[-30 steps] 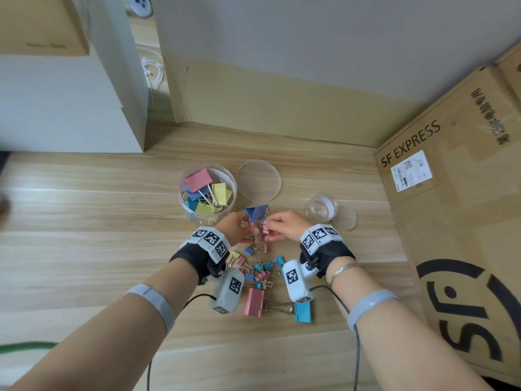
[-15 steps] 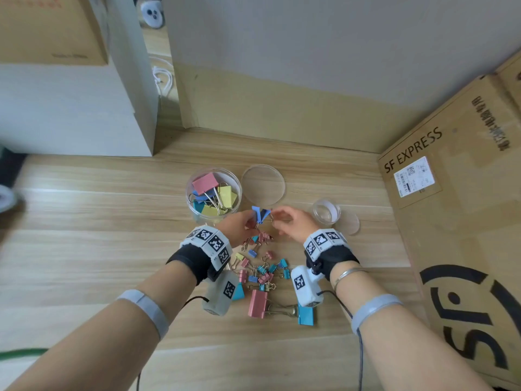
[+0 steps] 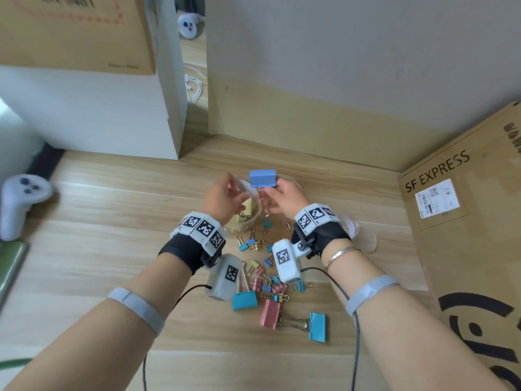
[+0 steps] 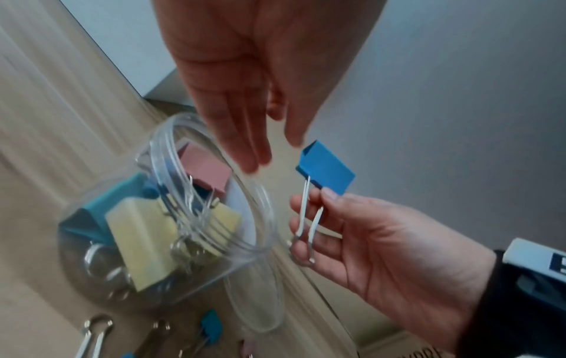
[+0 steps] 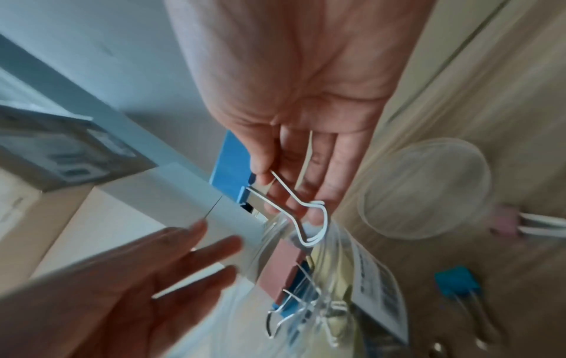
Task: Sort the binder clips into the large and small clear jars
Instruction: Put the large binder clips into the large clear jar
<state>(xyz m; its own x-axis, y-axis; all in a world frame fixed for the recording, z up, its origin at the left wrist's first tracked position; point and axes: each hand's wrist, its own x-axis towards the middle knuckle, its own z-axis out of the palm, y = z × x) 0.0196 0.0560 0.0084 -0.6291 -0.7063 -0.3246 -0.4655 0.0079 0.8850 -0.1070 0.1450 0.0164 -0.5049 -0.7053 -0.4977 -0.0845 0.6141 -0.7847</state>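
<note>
right hand (image 3: 283,196): pinched the wire handles of the large blue clip (image 3: 262,178), body up, likely so it drops clean into the jar.
left hand (image 3: 222,196): fingers (image 4: 245,145) straight, holding nothing, hovering beside the rim, probably to guide.
large jar (image 4: 171,232): below the hands, already holding big clips.
small jar (image 3: 349,225): mostly hidden behind right wrist.
floor (image 3: 112,221): unsorted pile (image 3: 270,280) nearer the person.

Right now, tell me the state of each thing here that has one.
Large blue binder clip: lifted, wire handles pinched by right hand.
Left hand: open, fingers straight, holding nothing.
Large clear jar: lid off, partly filled with large clips.
Round clear lid: flat on the floor.
</note>
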